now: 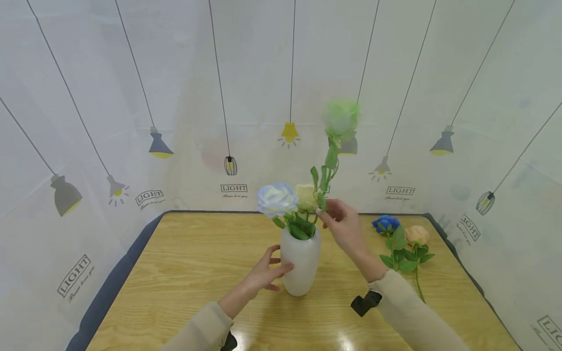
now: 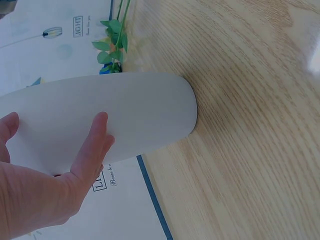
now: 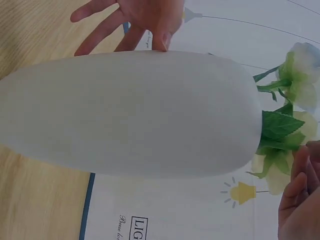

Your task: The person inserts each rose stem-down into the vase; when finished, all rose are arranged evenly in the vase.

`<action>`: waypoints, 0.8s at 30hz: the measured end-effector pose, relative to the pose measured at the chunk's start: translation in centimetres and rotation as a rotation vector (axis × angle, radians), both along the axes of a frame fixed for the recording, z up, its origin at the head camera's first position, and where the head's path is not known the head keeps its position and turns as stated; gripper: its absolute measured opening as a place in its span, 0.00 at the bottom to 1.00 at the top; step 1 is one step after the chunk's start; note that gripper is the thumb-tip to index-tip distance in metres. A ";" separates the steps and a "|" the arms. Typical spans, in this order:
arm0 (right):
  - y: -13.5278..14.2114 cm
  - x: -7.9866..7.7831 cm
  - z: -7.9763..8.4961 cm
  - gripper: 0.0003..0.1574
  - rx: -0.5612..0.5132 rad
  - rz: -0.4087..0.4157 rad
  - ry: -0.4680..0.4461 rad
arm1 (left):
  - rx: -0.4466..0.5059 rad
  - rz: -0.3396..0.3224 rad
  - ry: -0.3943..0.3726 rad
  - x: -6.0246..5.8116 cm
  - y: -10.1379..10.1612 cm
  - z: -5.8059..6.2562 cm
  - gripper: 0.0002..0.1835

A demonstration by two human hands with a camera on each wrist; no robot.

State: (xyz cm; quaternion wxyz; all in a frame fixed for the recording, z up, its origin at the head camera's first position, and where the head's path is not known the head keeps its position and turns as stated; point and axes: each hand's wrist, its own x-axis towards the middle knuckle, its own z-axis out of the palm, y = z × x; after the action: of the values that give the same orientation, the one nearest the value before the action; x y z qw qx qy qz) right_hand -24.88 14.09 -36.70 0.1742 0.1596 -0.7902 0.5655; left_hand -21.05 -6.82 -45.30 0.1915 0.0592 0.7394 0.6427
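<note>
A white vase [image 1: 300,268] stands upright on the table. It holds a pale blue-edged white rose [image 1: 277,199] and a cream rose [image 1: 306,197]. My left hand [image 1: 259,275] rests against the vase's left side, fingers spread, as the left wrist view also shows. Above the rim, the thumb and fingers of my right hand [image 1: 344,229] pinch the stem of a tall light-green rose [image 1: 341,117]. Its bloom is blurred and rises well above the others. Whether its lower stem is inside the vase is hidden. The right wrist view shows green leaves [image 3: 280,124] at the vase mouth.
On the right of the wooden table [image 1: 184,273] lie a blue rose [image 1: 386,223] and a peach rose [image 1: 417,235] with leafy stems. A white cloth backdrop [image 1: 254,97] printed with lamps surrounds the table's back and sides.
</note>
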 end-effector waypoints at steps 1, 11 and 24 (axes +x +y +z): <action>-0.1 0.0 -0.2 0.12 0.001 0.007 -0.002 | -0.001 0.001 -0.002 0.0 0.0 0.0 0.44; -0.9 0.5 -2.2 0.05 0.111 -0.070 -0.011 | 0.007 0.004 -0.011 0.0 0.0 0.0 0.44; -1.0 0.3 -2.1 0.06 0.230 -0.082 0.040 | 0.009 0.008 -0.017 0.0 0.1 0.0 0.43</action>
State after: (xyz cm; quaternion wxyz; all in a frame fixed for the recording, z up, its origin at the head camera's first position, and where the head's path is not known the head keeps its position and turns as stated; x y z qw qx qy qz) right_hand -24.60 13.08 -38.79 0.1935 0.1575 -0.8521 0.4602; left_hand -21.07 -6.70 -45.35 0.1951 0.0516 0.7349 0.6474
